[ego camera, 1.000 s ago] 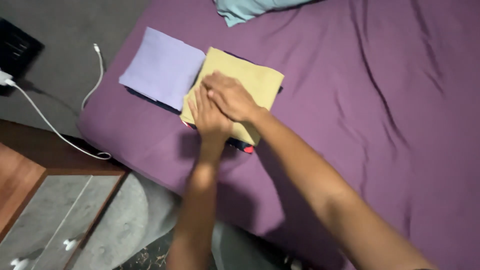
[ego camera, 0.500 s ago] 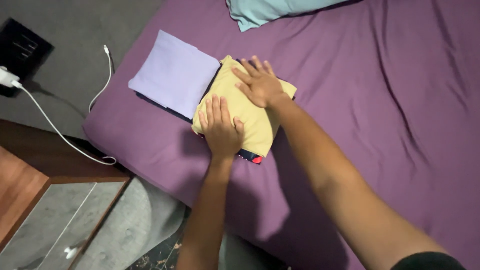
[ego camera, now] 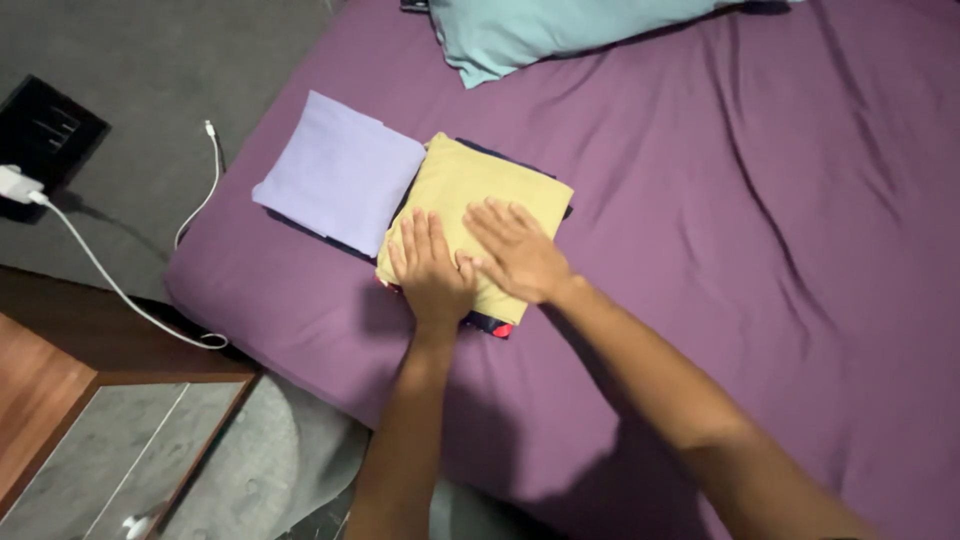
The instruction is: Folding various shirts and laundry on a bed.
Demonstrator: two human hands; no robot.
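I have one view only — the head camera, looking steeply down from above the near edge of the bed (ego camera: 760,200). It sits close over both forearms, facing far — floor (ego camera: 130,60) and cabinet (ego camera: 60,400) at left.

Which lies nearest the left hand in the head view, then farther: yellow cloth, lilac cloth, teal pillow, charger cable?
1. Yellow cloth, under the left hand.
2. Lilac cloth, up-left.
3. Charger cable, left, off the bed.
4. Teal pillow, top edge.

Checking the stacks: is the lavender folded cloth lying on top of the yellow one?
No, the lavender cloth lies beside the yellow cloth, to its left.
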